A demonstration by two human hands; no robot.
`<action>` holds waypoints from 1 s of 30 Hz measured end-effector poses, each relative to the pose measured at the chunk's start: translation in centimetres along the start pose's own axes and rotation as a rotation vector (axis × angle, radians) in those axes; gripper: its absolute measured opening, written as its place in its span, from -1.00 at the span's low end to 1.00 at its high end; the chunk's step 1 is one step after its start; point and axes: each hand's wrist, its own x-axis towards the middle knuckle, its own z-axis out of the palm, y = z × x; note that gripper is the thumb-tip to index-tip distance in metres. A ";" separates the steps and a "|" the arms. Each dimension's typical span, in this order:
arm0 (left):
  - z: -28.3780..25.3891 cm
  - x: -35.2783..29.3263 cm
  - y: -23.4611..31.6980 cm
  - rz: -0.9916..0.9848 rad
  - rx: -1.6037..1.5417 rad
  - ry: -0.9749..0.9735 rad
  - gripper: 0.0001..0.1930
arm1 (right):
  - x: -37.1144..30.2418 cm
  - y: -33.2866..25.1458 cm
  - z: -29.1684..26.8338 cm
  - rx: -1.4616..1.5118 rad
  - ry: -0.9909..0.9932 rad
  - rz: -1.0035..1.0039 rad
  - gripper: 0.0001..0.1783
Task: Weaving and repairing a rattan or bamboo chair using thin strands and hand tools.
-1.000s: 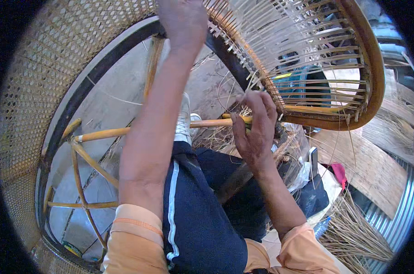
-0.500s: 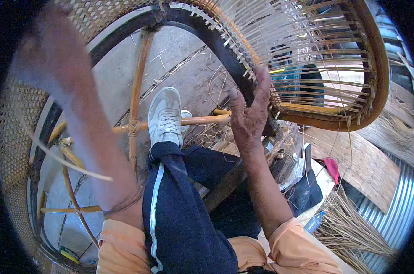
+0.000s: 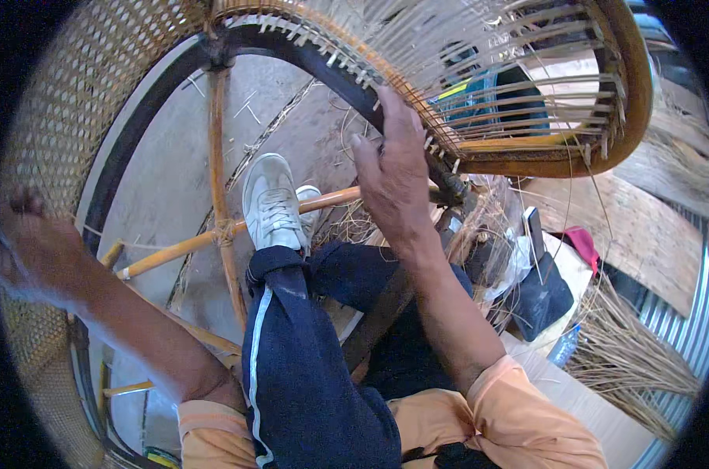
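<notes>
My left hand [image 3: 41, 246] is at the far left, in front of the woven cane mesh [image 3: 53, 148]. Its fingers look curled, and blur hides what is in them. A thin pale cane strip [image 3: 139, 245] shows beside that hand. My right hand [image 3: 397, 176] rests by the dark curved rim [image 3: 323, 74] of the rattan frame. Its thumb stands apart from the outstretched fingers, whose tips reach the short cane ends along the rim. Beyond it, parallel cane strands [image 3: 542, 109] span a loop of brown rattan [image 3: 640, 78].
Rattan poles [image 3: 174, 252] cross around my leg and white shoe [image 3: 272, 203]. To the right are a clear plastic bag [image 3: 511, 262], a dark phone-like object [image 3: 534, 227], a red cloth [image 3: 581, 246], a bundle of cane strips [image 3: 628, 352] and a wooden board [image 3: 628, 234].
My left hand has swung down and outward from the upper left. My right hand has shifted slightly left in view, along with the frame, as the view moved.
</notes>
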 end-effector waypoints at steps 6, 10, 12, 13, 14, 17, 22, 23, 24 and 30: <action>1.4 -7.0 3.7 -0.006 -0.294 -0.032 -0.73 | -7.9 2.7 -8.4 0.471 -0.363 0.393 -0.78; 3.3 -12.3 7.7 0.082 -0.421 -0.596 -0.77 | -15.4 8.0 -16.4 0.336 -0.295 0.619 -0.80; 3.9 -14.2 8.3 0.146 -0.109 -0.884 -0.81 | -19.2 10.7 -20.3 0.216 -0.204 0.799 -0.82; 4.0 -15.0 8.3 0.140 -0.132 -0.911 -0.81 | -21.2 11.4 -21.9 0.222 -0.204 0.885 -0.82; 4.1 -15.8 8.0 0.244 -0.123 -1.126 -0.82 | -23.5 11.9 -23.3 0.260 -0.186 0.968 -0.83; 4.0 -17.3 6.2 0.325 -0.043 -1.430 -0.82 | -30.0 12.0 -24.0 0.020 -0.261 0.988 -0.83; 3.3 -17.7 3.2 0.320 0.174 -1.598 -0.81 | -38.1 10.1 -22.3 0.043 -0.347 0.992 -0.83; 3.1 -17.7 2.8 0.284 0.202 -1.617 -0.79 | -39.3 9.7 -21.9 0.012 -0.357 0.966 -0.83; 2.8 -17.6 2.3 0.236 0.238 -1.649 -0.76 | -40.2 9.4 -21.6 -0.019 -0.368 0.939 -0.84; 1.6 -16.5 0.6 0.181 0.341 -1.721 -0.66 | -42.9 10.0 -21.3 -0.206 -0.321 0.822 -0.66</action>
